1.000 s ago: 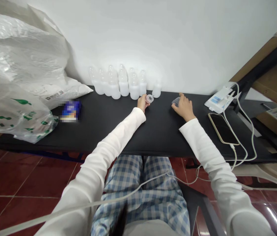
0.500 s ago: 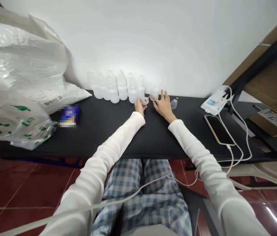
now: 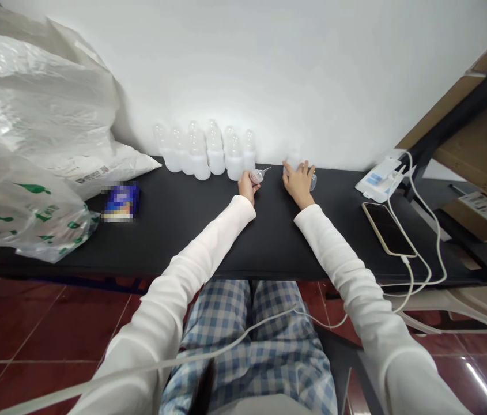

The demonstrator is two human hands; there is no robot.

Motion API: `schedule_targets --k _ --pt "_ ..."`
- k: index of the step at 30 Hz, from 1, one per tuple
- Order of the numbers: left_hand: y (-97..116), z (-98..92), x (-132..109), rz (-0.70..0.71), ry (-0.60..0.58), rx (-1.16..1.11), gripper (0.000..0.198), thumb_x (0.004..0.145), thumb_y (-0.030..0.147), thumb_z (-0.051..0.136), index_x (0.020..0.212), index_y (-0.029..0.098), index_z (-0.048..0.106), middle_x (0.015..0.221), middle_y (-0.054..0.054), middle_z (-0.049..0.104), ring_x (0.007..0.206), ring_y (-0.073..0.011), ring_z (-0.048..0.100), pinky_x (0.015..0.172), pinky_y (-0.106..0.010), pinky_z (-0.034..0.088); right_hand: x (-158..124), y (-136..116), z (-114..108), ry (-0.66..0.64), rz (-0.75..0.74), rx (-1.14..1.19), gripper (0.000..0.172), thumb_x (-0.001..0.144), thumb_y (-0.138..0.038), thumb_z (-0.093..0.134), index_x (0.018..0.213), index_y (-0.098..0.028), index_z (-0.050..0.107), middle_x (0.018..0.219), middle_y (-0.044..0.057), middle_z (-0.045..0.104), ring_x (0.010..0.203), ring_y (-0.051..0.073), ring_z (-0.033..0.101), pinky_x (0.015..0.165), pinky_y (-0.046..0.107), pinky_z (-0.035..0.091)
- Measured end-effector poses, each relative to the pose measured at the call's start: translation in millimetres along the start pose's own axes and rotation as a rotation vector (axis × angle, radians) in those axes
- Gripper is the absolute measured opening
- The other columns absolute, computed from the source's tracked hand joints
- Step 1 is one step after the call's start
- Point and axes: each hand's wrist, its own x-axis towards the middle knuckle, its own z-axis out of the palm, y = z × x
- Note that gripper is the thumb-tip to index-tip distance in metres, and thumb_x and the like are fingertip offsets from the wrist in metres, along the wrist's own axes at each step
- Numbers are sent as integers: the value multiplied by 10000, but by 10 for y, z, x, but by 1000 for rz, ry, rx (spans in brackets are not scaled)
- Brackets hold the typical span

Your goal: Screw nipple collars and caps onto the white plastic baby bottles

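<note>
Our left hand [image 3: 247, 186] pinches a small translucent dropper bottle [image 3: 258, 176], its nozzle tilted up and to the right. Our right hand [image 3: 298, 181] curls around a translucent bottle [image 3: 294, 162], with a clear piece [image 3: 313, 183] just beside its outer edge. Both sit near the back edge of the counter [image 3: 182, 230], just right of a tight row of bottles [image 3: 216, 161]. We count about nine there, though they overlap. A careless nudge from the nozzle or a knuckle could topple them like dominoes.
</note>
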Motion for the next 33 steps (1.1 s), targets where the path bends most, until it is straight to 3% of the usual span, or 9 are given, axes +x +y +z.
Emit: schedule_targets --k 7,12,17,20,24,29,33 --pt "41 22 -40 -16 10 -33 173 921 347 518 879 204 604 862 -22 694 801 -118 640 650 -216 413 -86 41 -110 64 18 4 463 1014 -284 484 1454 -233 618 1488 232 569 1513 484 350 1132 840 205" --pt "17 15 -43 53 -22 29 180 867 391 620 846 216 581 858 1 695 830 -130 651 663 -229 418 -173 163 -168 94 55 17 371 999 -234 485 1296 -224 707 1546 247 454 1482 525 334 1040 824 339" --pt "6 14 -82 149 -73 58 189 882 349 624 783 210 543 875 -2 677 859 -134 637 697 -214 443 -200 174 -321 -33 133 37 467 940 -69 386 1298 -216 647 1453 232 458 1303 420 485 916 617 499" --pt "7 22 -107 189 -99 65 177 898 295 620 765 199 553 899 -9 673 910 -133 640 799 -224 476 -219 111 -412 -99 147 25 467 907 -34 366 1290 -169 595 1349 234 502 1140 343 552 854 499 505" --pt "23 30 -126 154 -166 47 220 921 292 630 756 196 519 883 -7 672 944 -142 669 930 -278 504 -244 -12 -455 -88 95 -2 363 928 -96 414 1252 -101 578 1275 246 556 1091 335 577 914 511 479" --pt "44 46 -134 66 -214 49 220 936 346 656 835 186 544 982 -44 713 1017 -165 702 966 -331 541 -275 -138 -482 65 23 31 363 1019 -204 325 1246 -99 588 1220 224 628 1107 348 600 1020 576 403" --pt "43 85 -170 67 -185 58 216 936 315 690 910 186 519 949 -32 702 935 -144 708 878 -301 563 -304 -195 -494 81 -226 186 393 1064 -297 278 1253 -149 589 1162 167 684 1091 307 624 1037 522 398"
